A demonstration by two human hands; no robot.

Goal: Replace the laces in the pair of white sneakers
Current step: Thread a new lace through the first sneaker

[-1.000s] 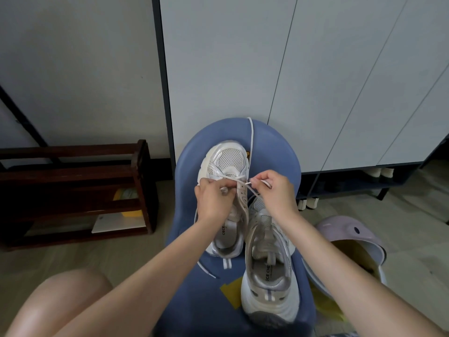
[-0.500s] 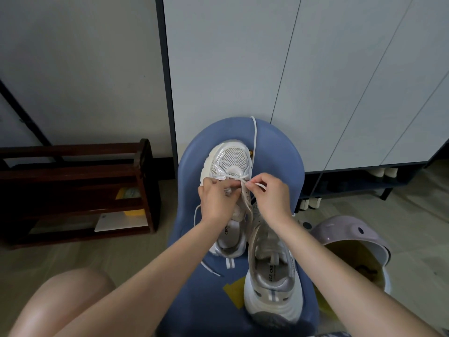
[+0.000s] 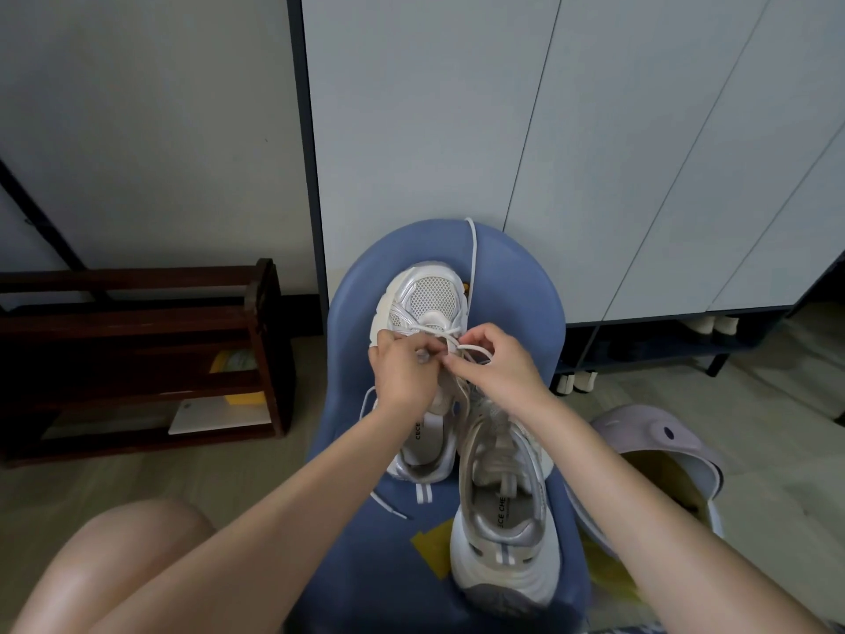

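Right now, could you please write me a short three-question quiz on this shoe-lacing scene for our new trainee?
1. True or false: both hands, the left hand and the right hand, are working the white lace over the far sneaker.
2. Multiple choice: the near sneaker sits on A) the floor, B) the blue chair, C) the wooden rack.
3. Fill in: one loose lace end trails over the chair's ____ edge.

Key: 1 true; 2 B; 3 far (top) edge, by the cabinet.
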